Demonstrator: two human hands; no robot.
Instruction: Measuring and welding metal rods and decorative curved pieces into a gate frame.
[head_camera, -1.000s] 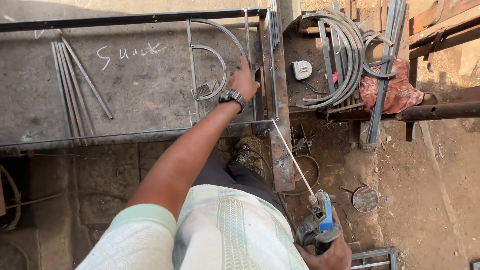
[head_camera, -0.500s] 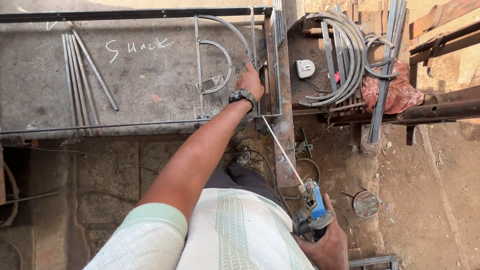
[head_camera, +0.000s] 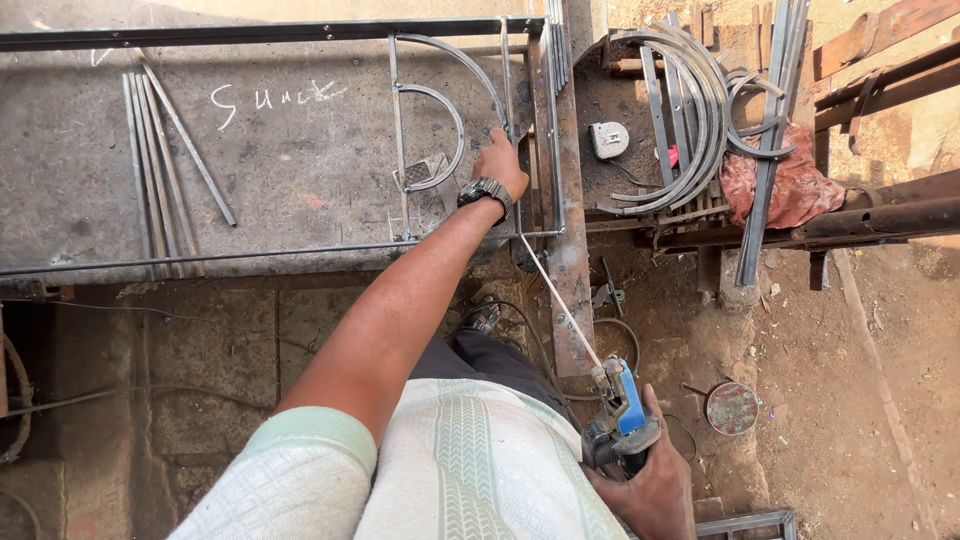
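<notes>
left hand (head_camera: 502, 160), wristwatch (head_camera: 486, 190) on the wrist, laid on the metal frame (head_camera: 400, 130) at its right-hand upright bars, fingers curled over a bar in a grip. frame lying flat on the grey worktable (head_camera: 290, 140), curved strips inside it just left of the hand. right hand (head_camera: 650, 485) closed around the blue-handled electrode holder (head_camera: 622, 415), low and right of the frame, well apart from it. welding rod (head_camera: 560, 300) clamped in the holder, slanting up-left, tip reaching the frame's lower right corner just below the left wrist. loose straight rods (head_camera: 150, 170) on the table left of the frame. bent strips (head_camera: 690, 120) stacked right of the frame, red cloth (head_camera: 790, 185) beside them.
</notes>
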